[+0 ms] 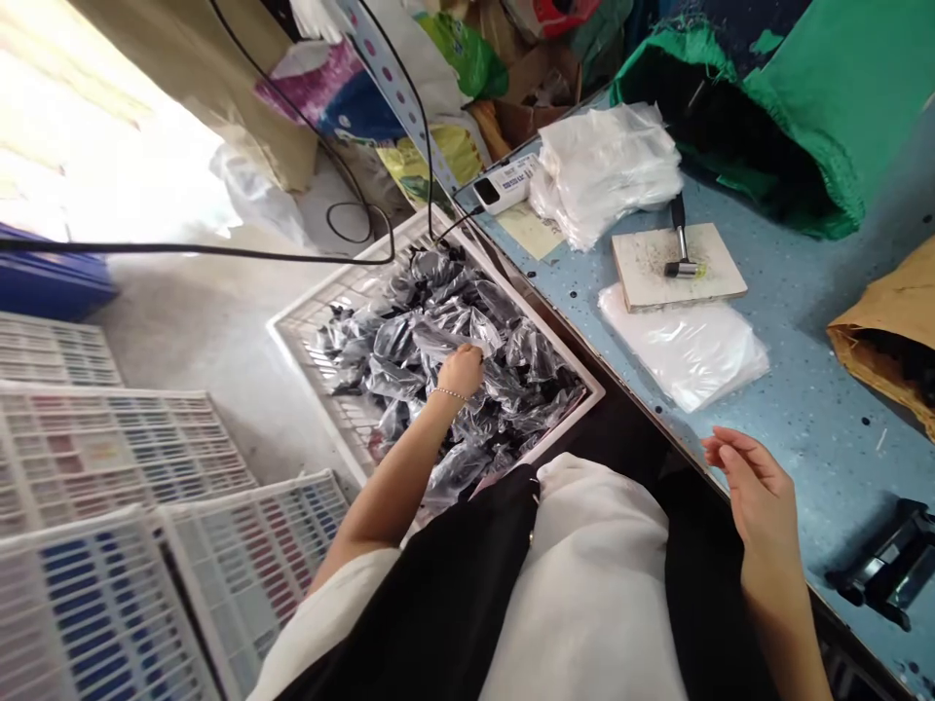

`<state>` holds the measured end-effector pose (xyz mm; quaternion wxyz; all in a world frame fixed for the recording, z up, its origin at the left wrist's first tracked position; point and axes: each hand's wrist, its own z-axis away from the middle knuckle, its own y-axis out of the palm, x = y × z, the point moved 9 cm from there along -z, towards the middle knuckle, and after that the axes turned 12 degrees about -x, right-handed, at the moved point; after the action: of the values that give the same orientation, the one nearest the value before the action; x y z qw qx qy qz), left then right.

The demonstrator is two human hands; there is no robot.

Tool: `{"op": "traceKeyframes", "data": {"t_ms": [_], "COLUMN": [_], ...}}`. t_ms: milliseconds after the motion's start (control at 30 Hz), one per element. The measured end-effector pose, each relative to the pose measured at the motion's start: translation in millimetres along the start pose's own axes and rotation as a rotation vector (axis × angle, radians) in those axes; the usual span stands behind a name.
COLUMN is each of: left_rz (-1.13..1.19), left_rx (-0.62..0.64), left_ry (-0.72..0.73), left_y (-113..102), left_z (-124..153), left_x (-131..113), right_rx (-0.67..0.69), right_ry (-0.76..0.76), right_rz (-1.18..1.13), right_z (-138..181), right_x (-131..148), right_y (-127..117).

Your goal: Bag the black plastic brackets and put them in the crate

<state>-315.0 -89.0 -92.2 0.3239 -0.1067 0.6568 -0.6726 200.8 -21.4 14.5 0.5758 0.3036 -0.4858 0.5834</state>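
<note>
My left hand (460, 373) reaches into a white plastic crate (332, 424), its fingers curled closed on a bagged black part (438, 338) at the top of the heap. Many more black parts in clear plastic bags (398, 380) lie jumbled around it. My right hand (760, 487) hovers by the edge of the blue worktable (810, 389), open and holding nothing, fingers loosely bent. Nearest to it on the table is a flat stack of clear plastic bags (693, 355). Farther right sits a black plastic part (887, 560).
A small hammer (683, 258) rests on a wooden board (720, 263). Behind are another bag pile (606, 161), a white device (504, 185) with a cable, and a green sack (818, 117). A brown paper bag (895, 302) stands right; white crates (182, 438) line the left floor.
</note>
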Motion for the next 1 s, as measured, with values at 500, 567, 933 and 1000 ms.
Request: {"op": "traceKeyframes", "data": {"t_ms": [500,567,933,1000], "left_rz": [0.181,0.203,0.002,-0.013], "left_rx": [-0.145,-0.152,-0.019,-0.023], "left_ry": [-0.435,-0.424,-0.412,-0.399], "left_y": [103.8,103.1,117.5,111.4], "left_z": [-1.1,-5.9,17.2,13.2], "left_x": [52.7,53.5,65.2,65.2], "right_rx": [-0.146,-0.153,-0.175,-0.173], "right_ry": [0.024,0.012,0.022,0.031], "right_rz": [-0.079,-0.079,-0.056,-0.029], "right_z": [6.6,7.8,11.8,13.4], "right_x": [-17.1,-17.9,-20.4,-22.2], "right_y": [-26.7,-32.1,-42.1,-40.6]}}
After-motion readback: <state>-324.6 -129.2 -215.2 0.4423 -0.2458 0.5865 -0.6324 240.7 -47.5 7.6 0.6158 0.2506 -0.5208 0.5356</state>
